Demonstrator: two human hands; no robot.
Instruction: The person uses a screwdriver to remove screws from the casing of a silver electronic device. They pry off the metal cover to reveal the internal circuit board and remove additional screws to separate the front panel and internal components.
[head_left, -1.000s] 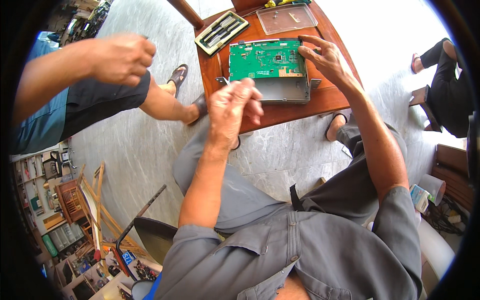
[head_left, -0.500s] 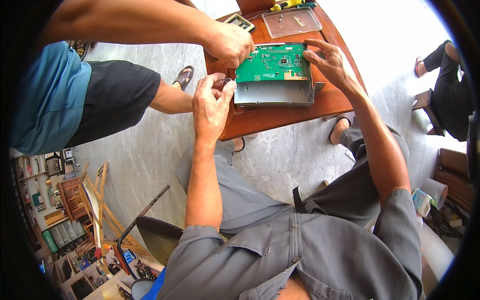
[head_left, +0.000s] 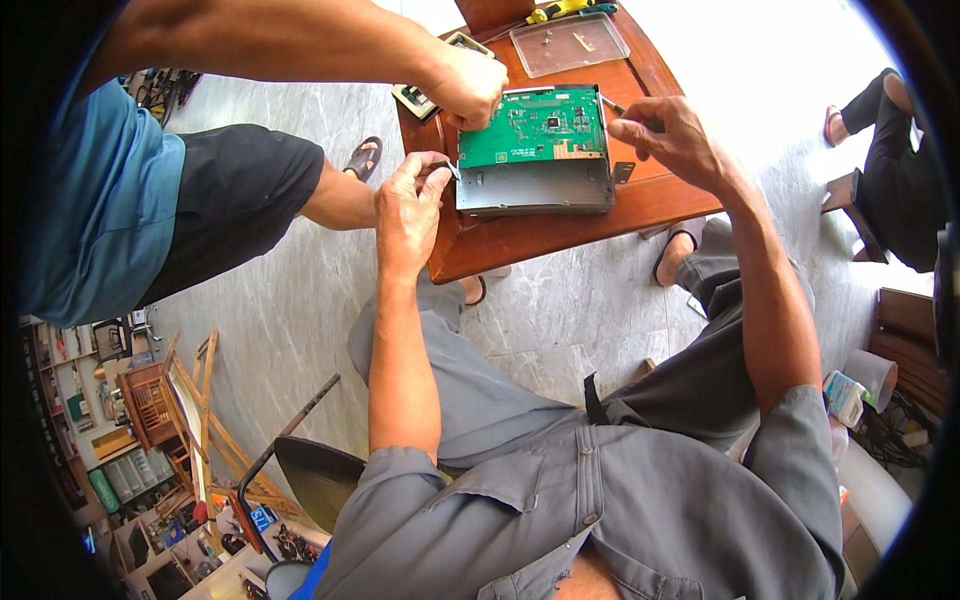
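We see one green circuit board point(head_left: 538, 127) in one grey case point(head_left: 535, 186) (co-worker's hand point(head_left: 468, 85) touching its far left corner); our left hand point(head_left: 408, 200) pinches the case's left edge, right hand point(head_left: 672, 138) pinches a thin tool point(head_left: 612, 104).

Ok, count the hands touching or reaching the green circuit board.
3: the left hand at the board's lower left corner, the right hand at its right edge, a co-worker's hand at its upper left.

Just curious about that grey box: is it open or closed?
Open. The grey metal case has no lid, and the green circuit board lies bare on top.
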